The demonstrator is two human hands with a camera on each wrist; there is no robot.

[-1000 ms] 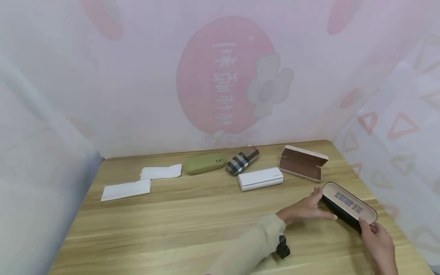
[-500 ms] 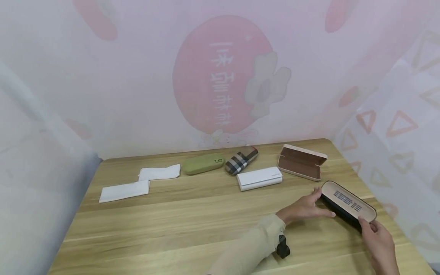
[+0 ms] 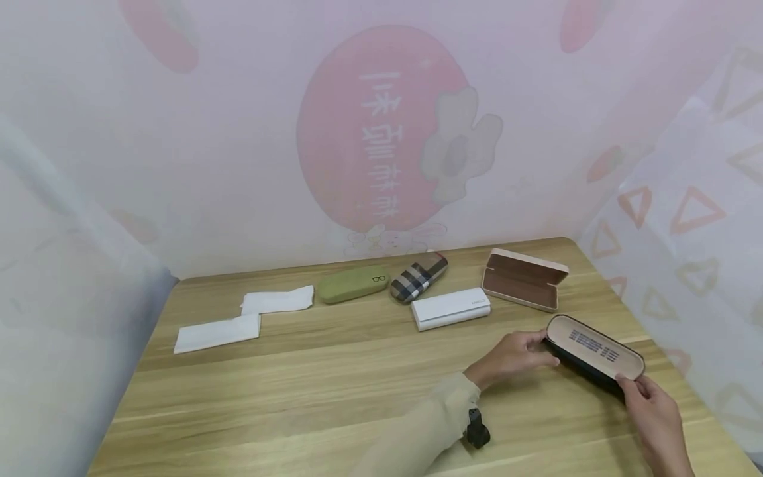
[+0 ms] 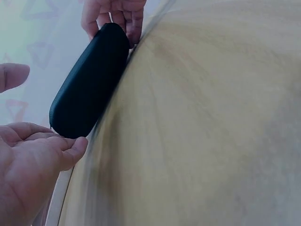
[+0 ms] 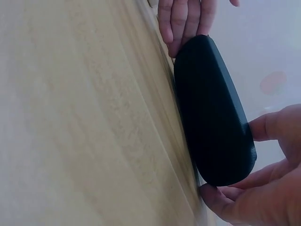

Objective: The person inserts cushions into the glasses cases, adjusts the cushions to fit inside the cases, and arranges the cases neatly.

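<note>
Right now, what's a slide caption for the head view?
Right hand pinching a black glasses case, pale printed side up, while left hand touches its other end.

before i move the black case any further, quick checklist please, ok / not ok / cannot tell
1. Right hand gripping the black case: ok, thumb and fingers hold one end.
2. Left hand supporting the other end: ok, its fingers touch there.
3. Beige printed face up: ok.
4. Case lifted clear of the table: cannot tell.
5. Other cases all shut: not ok, the pink case stands open.
</note>
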